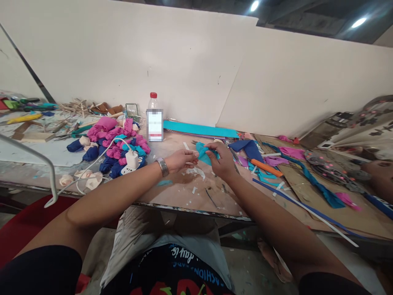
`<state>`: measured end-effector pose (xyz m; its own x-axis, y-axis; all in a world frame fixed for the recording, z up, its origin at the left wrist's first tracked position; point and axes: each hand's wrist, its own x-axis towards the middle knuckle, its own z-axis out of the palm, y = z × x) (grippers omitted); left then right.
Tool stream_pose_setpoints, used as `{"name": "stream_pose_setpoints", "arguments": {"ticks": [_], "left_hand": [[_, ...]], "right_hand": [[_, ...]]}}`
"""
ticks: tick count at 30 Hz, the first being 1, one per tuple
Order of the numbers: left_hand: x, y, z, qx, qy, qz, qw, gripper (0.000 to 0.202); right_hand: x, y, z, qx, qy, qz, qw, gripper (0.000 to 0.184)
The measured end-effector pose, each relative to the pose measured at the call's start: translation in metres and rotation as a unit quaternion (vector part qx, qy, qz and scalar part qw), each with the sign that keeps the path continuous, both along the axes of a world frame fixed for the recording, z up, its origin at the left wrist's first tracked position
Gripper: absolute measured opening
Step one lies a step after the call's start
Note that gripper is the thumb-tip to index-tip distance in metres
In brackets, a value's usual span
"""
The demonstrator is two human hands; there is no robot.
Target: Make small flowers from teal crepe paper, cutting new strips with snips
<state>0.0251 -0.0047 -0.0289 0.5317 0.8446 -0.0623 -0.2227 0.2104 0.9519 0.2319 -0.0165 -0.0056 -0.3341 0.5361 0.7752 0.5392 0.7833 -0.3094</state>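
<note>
A small turquoise piece of crepe paper (pixel 202 153) is held up between my two hands, above the table. My right hand (pixel 223 160) grips it, thumb in front and fingers behind. My left hand (pixel 181 161) pinches its left edge with the fingertips; a watch sits on that wrist. Below my hands lie white scraps (pixel 196 174) and a flat turquoise scrap (pixel 165 182). Behind them a long turquoise paper strip (pixel 199 129) runs along the wall.
Pink, blue and cream crumpled paper flowers (pixel 115 137) heap at left, beside a white plug (pixel 132 159) and its cable. A red-capped bottle (pixel 153 102) stands behind a phone screen (pixel 155 129). Rightward lie an orange-handled cutter (pixel 266 167), paper strips and cardboard. Another person's arm (pixel 379 174) shows far right.
</note>
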Motion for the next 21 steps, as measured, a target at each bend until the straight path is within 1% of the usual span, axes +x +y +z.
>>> {"name": "stream_pose_setpoints", "arguments": {"ticks": [3,4,6,9,12,14,16,21], "left_hand": [[-0.0001,0.0012,-0.0014,0.009,0.02,-0.01,1.0,0.049],[-0.0002,0.0022,-0.0021,0.018,0.028,-0.003,0.999,0.048],[-0.0009,0.0043,-0.0029,0.05,0.041,0.034,0.997,0.046],[-0.0022,0.0066,-0.0019,0.142,0.042,0.094,0.985,0.043],[-0.0026,0.0067,0.0008,0.243,0.018,0.096,0.965,0.045],[-0.002,0.0061,0.0016,0.284,0.011,0.092,0.954,0.047],[-0.0013,0.0059,0.0013,0.3,0.018,0.093,0.949,0.047],[-0.0014,0.0077,-0.0007,0.303,0.024,0.091,0.948,0.046]], "right_hand": [[0.0004,0.0013,-0.0008,-0.004,-0.007,0.0,1.0,0.022],[0.0005,0.0017,-0.0008,-0.008,-0.01,-0.001,1.0,0.022],[0.0006,0.0023,-0.0003,-0.015,-0.021,-0.002,1.0,0.023],[0.0003,0.0027,0.0006,-0.019,-0.045,-0.003,0.999,0.023],[-0.0001,0.0031,0.0,-0.013,-0.058,0.006,0.998,0.021],[-0.0003,0.0035,-0.0009,-0.01,-0.061,0.014,0.998,0.02],[-0.0005,0.0037,-0.0016,-0.007,-0.062,0.017,0.998,0.019],[-0.0015,0.0024,-0.0006,-0.012,-0.054,0.014,0.998,0.022]]}}
